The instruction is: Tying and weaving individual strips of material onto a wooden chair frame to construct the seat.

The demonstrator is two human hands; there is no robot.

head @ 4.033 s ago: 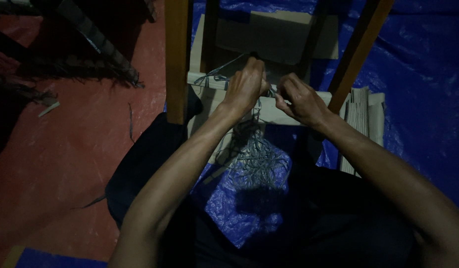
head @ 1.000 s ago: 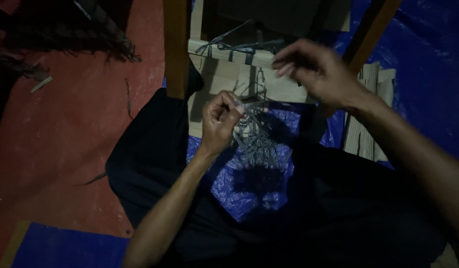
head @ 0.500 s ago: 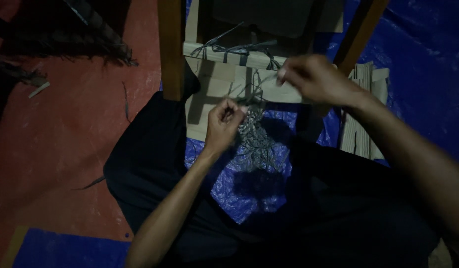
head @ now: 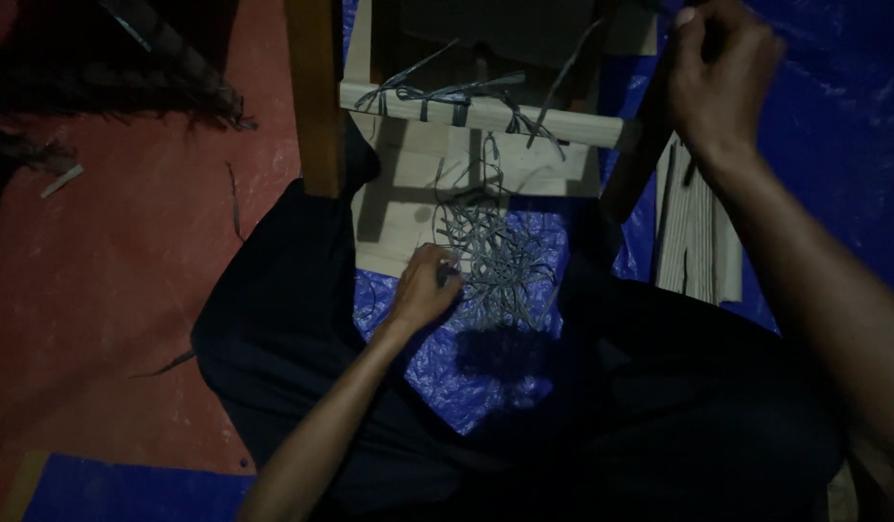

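Left hand: the left hand [head: 423, 288] lay low between the knees, fingers curled and pinched on the near edge of a loose tangle of flat grey weaving strips [head: 495, 256].
Right hand: the right hand [head: 722, 72] was raised high at the top right, closed in a fist; a thin strip seemed to run from it, but the dim light left it unclear what it gripped.
Tangle: the grey strips hung down from the pale wooden crossbar [head: 486, 111] and spread in a messy bunch over the crinkled blue plastic tarpaulin [head: 466, 367], just beside the left hand.
Crossbar: several grey strips were wound and knotted around it, with loose ends sticking up.
Frame: a darker brown wooden upright post [head: 317, 97] stood to the left of the crossbar, touching its end.
Slats: a stack of pale wooden slats [head: 698, 242] lay below the right wrist, on the tarpaulin.
Floor: a red floor [head: 109, 290] with stray strip scraps stretched to the left.
Legs: dark trousers [head: 273, 329] framed the tarpaulin on both sides.
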